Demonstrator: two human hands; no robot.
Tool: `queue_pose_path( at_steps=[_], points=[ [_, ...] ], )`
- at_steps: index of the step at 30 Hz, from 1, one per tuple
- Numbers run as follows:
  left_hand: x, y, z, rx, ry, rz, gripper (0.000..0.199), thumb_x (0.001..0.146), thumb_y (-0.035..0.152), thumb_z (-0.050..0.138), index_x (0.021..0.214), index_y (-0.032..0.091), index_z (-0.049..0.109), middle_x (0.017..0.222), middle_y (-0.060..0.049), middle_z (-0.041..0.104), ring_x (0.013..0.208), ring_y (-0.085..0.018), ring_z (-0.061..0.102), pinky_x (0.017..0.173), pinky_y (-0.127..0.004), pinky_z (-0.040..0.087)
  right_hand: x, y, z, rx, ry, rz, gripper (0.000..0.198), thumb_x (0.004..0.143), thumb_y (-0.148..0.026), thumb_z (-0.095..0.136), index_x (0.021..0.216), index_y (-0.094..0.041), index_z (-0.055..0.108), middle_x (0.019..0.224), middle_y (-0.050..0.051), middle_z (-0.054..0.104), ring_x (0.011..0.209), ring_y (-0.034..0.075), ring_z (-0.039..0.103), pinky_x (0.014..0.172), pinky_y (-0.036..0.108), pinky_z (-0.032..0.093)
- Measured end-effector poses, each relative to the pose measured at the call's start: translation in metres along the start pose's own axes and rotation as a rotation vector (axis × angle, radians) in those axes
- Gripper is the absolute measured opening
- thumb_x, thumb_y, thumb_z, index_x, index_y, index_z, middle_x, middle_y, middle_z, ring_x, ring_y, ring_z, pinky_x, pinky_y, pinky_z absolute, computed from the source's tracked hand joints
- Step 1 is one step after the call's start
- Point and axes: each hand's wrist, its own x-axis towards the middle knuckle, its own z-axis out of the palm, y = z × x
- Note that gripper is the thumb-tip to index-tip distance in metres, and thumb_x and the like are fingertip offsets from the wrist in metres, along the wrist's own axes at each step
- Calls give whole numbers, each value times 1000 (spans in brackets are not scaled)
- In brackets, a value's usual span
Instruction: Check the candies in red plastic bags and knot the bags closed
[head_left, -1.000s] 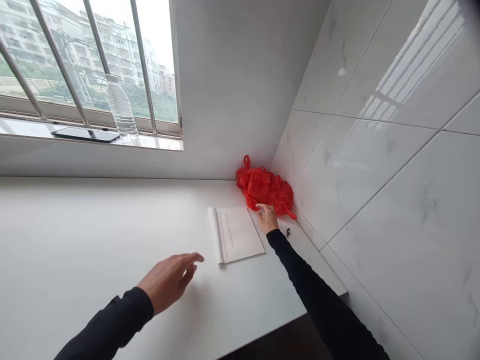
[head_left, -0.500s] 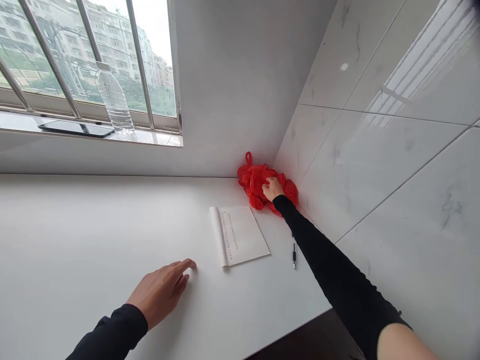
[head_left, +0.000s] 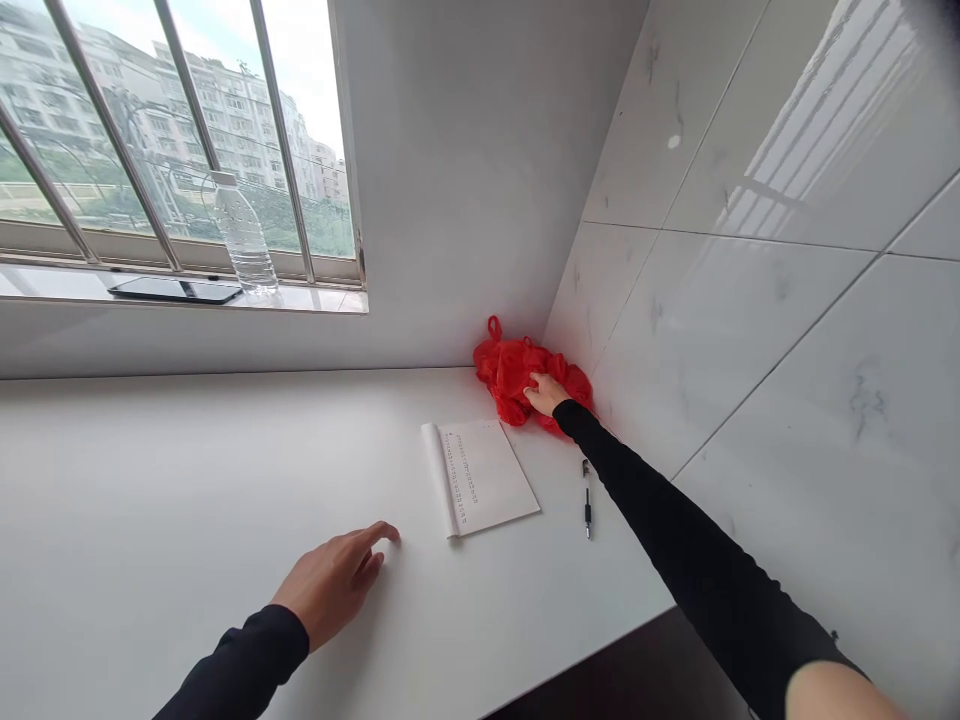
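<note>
My right hand [head_left: 547,393] is stretched out to the crumpled red plastic bag [head_left: 504,372] in the far right corner. Its thumb and forefinger are apart in front of the bag; whether they touch it I cannot tell. My left hand [head_left: 336,580] holds nothing, palm down at the lower left, with thumb and forefinger apart. Between the two hands lies an open notebook [head_left: 504,480] with its cover folded back and handwriting on the page. A pen [head_left: 588,513] lies to the notebook's right, beside my right forearm.
White table [head_left: 187,480] meets the wall at the back and marbled tiles [head_left: 750,330] at the right. A clear water bottle [head_left: 246,240] and a dark flat tablet [head_left: 176,290] are on the window sill. The table's front edge runs diagonally at lower right.
The view has tilted up slightly. My right hand has drawn back a little from the bag and its fingers have loosened; more of the pen shows. My left hand keeps its pose.
</note>
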Motion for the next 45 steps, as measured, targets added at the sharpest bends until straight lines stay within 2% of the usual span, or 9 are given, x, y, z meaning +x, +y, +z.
queue_pose_path(
  at_steps=[6, 16, 18, 22, 27, 31, 34, 40, 45],
  points=[
    [2, 0, 0, -39, 24, -12, 37, 93, 30, 30, 106, 31, 65, 79, -5, 68, 71, -23, 61, 68, -34, 42, -32, -53, -34, 184, -54, -114, 37, 96, -22, 61, 133, -19, 59, 137, 10, 59, 124, 24, 58, 107, 45, 48],
    [-14, 57, -21, -314, 39, 114, 57, 93, 58, 43, 143, 31, 41, 97, -1, 65, 72, -16, 59, 65, -28, 49, -239, -120, -14, 468, -504, -163, 62, 91, -16, 57, 150, -33, 45, 155, -1, 42, 146, 25, 36, 119, 49, 38],
    [-18, 69, -24, -324, 39, 155, 47, 90, 55, 53, 129, 30, 55, 98, -2, 66, 74, -16, 59, 64, -28, 48, -256, -127, -17, 418, -591, -209, 58, 91, -14, 58, 144, -36, 53, 150, -2, 50, 143, 25, 41, 119, 49, 37],
    [-22, 75, -25, -317, 50, 196, 28, 91, 43, 52, 79, 22, 64, 77, -2, 61, 68, -15, 54, 64, -29, 45, -255, -118, -25, 322, -391, -206, 41, 94, -14, 52, 126, -34, 67, 125, 0, 67, 121, 22, 60, 107, 43, 49],
    [-27, 74, -23, -303, 88, 205, 28, 92, 45, 51, 102, 25, 67, 90, -2, 63, 73, -15, 57, 64, -28, 47, -246, -90, -15, 120, -274, -149, 48, 83, -21, 67, 131, -24, 61, 123, 8, 63, 117, 28, 54, 106, 51, 43],
    [-28, 64, -28, -209, 152, 119, 21, 89, 36, 49, 82, 23, 63, 80, -1, 62, 66, -16, 53, 62, -31, 43, -245, -76, -16, 189, -283, -61, 14, 91, -28, 60, 101, -21, 68, 95, 4, 69, 92, 23, 61, 88, 39, 49],
    [-31, 50, -37, -179, 243, -10, 20, 88, 34, 47, 77, 21, 59, 75, -2, 62, 63, -18, 53, 61, -34, 44, -242, -67, -29, 249, -222, 35, 19, 97, -35, 52, 99, -19, 63, 91, 3, 66, 83, 20, 60, 78, 33, 48],
    [-34, 75, -40, -209, 282, 136, 51, 87, 38, 55, 136, 26, 49, 133, -8, 58, 117, -26, 56, 92, -41, 50, -248, -72, -37, 351, -277, 123, 26, 97, -47, 55, 98, -21, 56, 86, 0, 60, 77, 17, 55, 68, 28, 45],
    [-34, 94, -40, -198, 304, 196, 23, 92, 38, 52, 87, 21, 66, 90, -6, 65, 86, -23, 59, 77, -38, 49, -250, -74, -37, 407, -269, 169, 38, 98, -56, 52, 85, -20, 50, 75, -2, 51, 66, 14, 47, 61, 27, 40]
  ],
)
